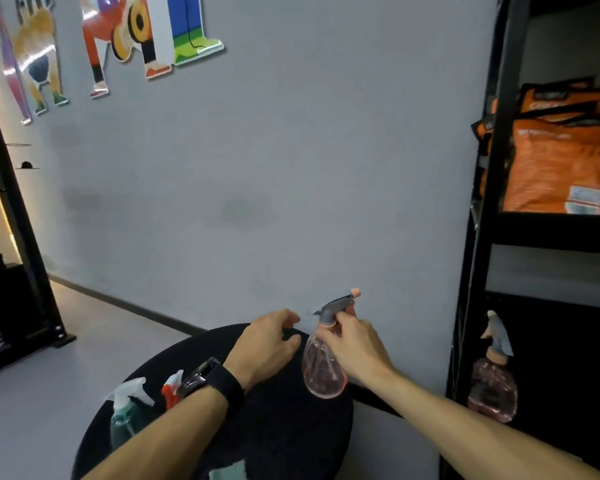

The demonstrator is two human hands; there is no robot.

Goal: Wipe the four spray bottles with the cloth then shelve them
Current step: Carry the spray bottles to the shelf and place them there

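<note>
My right hand [352, 344] grips the neck of a clear pink spray bottle [321, 370] with a grey trigger head, held just above the far edge of the round black table [274, 427]. My left hand [269, 344] hovers just left of it, fingers loosely curled and holding nothing. A green spray bottle [125, 415] and a red-and-white one [171, 388] stand at the table's left, partly behind my left forearm. Another pink spray bottle [492, 379] stands on the lower shelf at right. A pale cloth [227, 472] lies at the table's near edge.
A black metal shelving unit [492, 202] rises on the right, with an orange bag [561, 157] on its upper shelf. A grey wall stands behind the table. Another black rack [11, 306] is at far left on the grey floor.
</note>
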